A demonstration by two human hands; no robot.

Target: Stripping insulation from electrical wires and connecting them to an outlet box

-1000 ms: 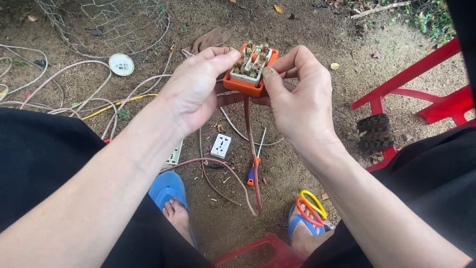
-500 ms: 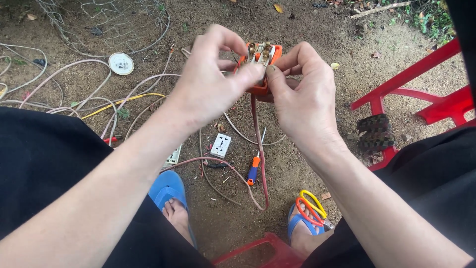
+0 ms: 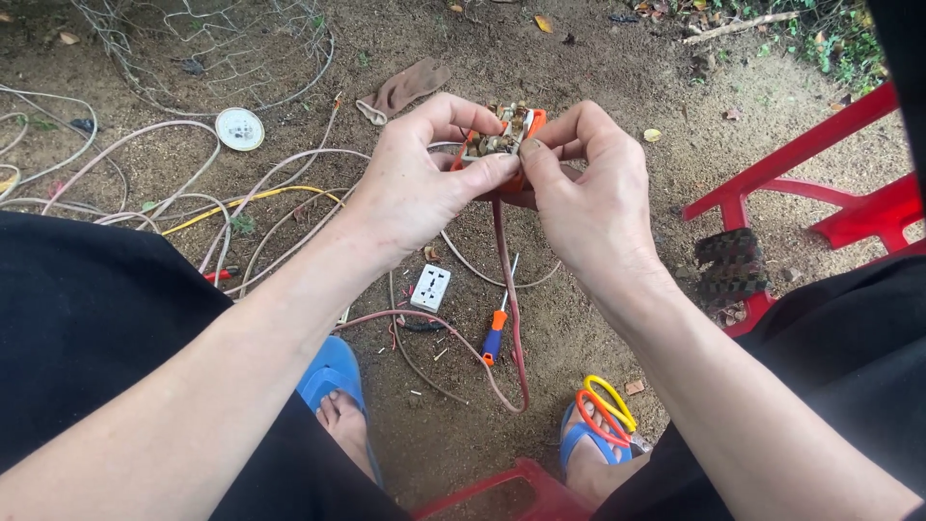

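While pinched, orange socket box (image 3: 502,145) open-backed.

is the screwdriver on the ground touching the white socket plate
Apart. The head view shows the orange and blue screwdriver lying to the right of the white socket plate, with a strip of bare dirt between them.

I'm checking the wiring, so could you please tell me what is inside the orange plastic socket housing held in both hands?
Inside the orange plastic socket housing, metal contacts show at the open top. The left hand and right hand cover everything lower.
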